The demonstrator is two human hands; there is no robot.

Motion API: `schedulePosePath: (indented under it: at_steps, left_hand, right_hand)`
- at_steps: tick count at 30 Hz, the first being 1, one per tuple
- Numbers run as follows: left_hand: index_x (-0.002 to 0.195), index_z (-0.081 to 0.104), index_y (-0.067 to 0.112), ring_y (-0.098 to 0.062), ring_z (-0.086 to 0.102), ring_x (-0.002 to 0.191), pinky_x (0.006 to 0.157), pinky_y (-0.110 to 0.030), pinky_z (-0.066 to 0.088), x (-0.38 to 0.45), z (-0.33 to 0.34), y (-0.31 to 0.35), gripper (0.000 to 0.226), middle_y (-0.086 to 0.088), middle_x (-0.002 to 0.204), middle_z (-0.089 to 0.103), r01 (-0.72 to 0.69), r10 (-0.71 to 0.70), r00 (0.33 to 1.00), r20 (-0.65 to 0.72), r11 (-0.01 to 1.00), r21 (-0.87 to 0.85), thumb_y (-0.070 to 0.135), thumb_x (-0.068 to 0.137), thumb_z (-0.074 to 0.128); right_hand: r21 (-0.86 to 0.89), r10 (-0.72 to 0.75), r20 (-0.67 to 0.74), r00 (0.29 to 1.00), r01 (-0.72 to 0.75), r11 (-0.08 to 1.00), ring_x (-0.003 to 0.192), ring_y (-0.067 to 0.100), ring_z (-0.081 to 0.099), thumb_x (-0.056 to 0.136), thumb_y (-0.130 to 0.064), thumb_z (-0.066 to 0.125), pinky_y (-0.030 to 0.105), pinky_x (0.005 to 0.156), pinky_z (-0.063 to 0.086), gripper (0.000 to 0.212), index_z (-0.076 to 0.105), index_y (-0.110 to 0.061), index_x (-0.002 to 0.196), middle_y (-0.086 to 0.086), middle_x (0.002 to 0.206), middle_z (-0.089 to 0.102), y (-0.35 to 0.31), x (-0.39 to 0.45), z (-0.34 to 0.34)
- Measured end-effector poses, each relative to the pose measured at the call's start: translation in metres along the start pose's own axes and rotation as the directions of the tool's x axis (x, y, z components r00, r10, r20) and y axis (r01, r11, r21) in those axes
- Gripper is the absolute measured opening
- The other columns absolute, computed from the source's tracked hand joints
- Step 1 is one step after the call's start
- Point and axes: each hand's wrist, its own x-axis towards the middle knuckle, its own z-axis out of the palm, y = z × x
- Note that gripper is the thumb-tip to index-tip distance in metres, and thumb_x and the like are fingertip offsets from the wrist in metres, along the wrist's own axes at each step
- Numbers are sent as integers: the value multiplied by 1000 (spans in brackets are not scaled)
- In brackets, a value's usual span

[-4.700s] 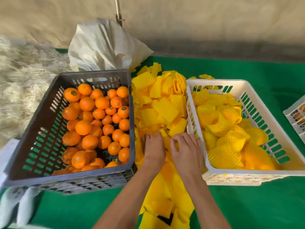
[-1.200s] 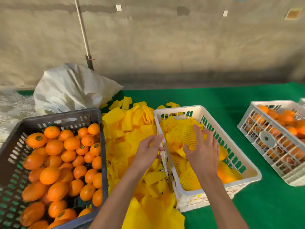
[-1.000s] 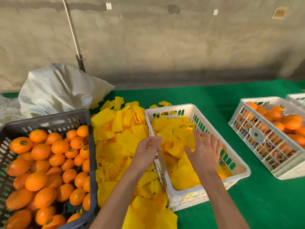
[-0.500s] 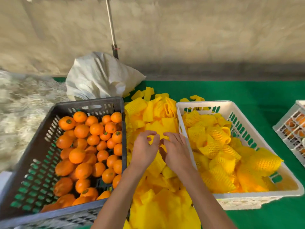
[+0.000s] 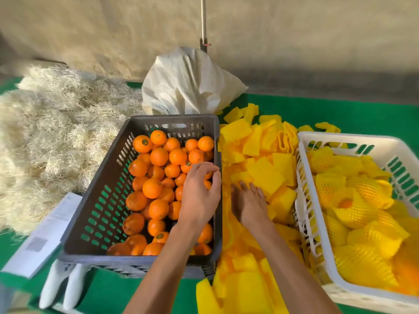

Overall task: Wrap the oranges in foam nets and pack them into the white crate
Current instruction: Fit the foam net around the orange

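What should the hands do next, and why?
Probably the left hand should close on one bare orange in the grey crate: it hovers there, open and empty. The right hand rests flat on the loose foam nets, seemingly ready to pick one for wrapping.

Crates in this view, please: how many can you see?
2: the grey crate of bare oranges at left, the white crate of wrapped oranges at right; others may lie outside the frame.
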Motion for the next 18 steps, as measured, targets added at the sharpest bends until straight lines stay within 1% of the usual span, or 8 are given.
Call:
schedulePosePath:
  at_steps: [2, 4, 7, 9, 11, 13, 14, 18]
  left_hand:
    - [113, 70, 20, -3, 59, 113, 92, -28, 54, -2, -4, -4, 15, 10, 118, 63, 12, -12, 1000, -6, 1000, -16, 24, 104, 59]
    - [112, 70, 20, -4, 61, 109, 90, -26, 54, -2, -8, -5, 13, 10, 114, 66, 45, -46, 999, -14, 997, -63, 24, 104, 61]
    - [114, 72, 22, 2, 67, 103, 84, -23, 55, 4, -15, 3, 20, 14, 109, 73, 166, -155, 986, 69, 964, -206, 35, 102, 64]
    - [116, 74, 22, -1, 70, 105, 87, -29, 60, 10, -21, 14, 29, 10, 110, 76, 244, -194, 967, 166, 893, -378, 43, 98, 67]
    - [117, 75, 21, -13, 74, 105, 85, -41, 64, 13, -29, 24, 30, 3, 111, 78, 273, -180, 959, 221, 803, -530, 43, 97, 69]
    - [112, 78, 20, -26, 75, 102, 82, -48, 65, 13, -38, 26, 24, -7, 105, 78, 239, -148, 969, 197, 762, -602, 38, 99, 69]
    - [110, 79, 21, -30, 75, 99, 80, -50, 65, 12, -42, 24, 21, -11, 101, 78, 220, -143, 974, 174, 759, -612, 36, 101, 67]
    - [102, 80, 14, -41, 69, 83, 73, -49, 65, 8, -53, 13, 27, -24, 89, 72, 173, -158, 985, 74, 820, -546, 30, 106, 59]
  right_hand:
    - [54, -37, -112, 993, 43, 998, 146, 25, 37, 101, -28, 48, 40, 120, 25, 50, 43, -20, 150, 5, 158, 41, 2, -6, -10]
    - [194, -1, -310, 951, 65, 979, 135, 22, 51, 104, -22, 48, 36, 111, 40, 40, 54, -14, 143, 6, 150, 52, -4, -12, -30]
    - [423, 59, -582, 811, 240, 874, 121, 17, 62, 104, -21, 54, 24, 98, 50, 30, 69, -10, 128, 3, 134, 65, -21, -25, -69]
    - [472, 30, -684, 729, 410, 781, 117, 9, 63, 100, -15, 62, 16, 96, 50, 25, 72, -10, 123, -1, 127, 68, -34, -37, -90]
    - [614, 26, -653, 757, 509, 603, 115, 6, 64, 97, -11, 65, 19, 91, 54, 27, 71, -14, 124, -5, 125, 69, -47, -48, -102]
    - [820, 32, -495, 868, 455, 347, 109, 9, 69, 96, -8, 66, 24, 82, 59, 30, 70, -18, 125, -7, 121, 71, -57, -56, -109]
    - [865, 40, -444, 895, 416, 281, 106, 9, 70, 96, -7, 67, 26, 80, 60, 30, 71, -19, 123, -6, 118, 72, -60, -58, -111]
    - [854, 78, -435, 897, 383, 353, 101, 6, 70, 95, -10, 69, 24, 84, 58, 26, 73, -23, 116, -9, 108, 74, -68, -57, -111]
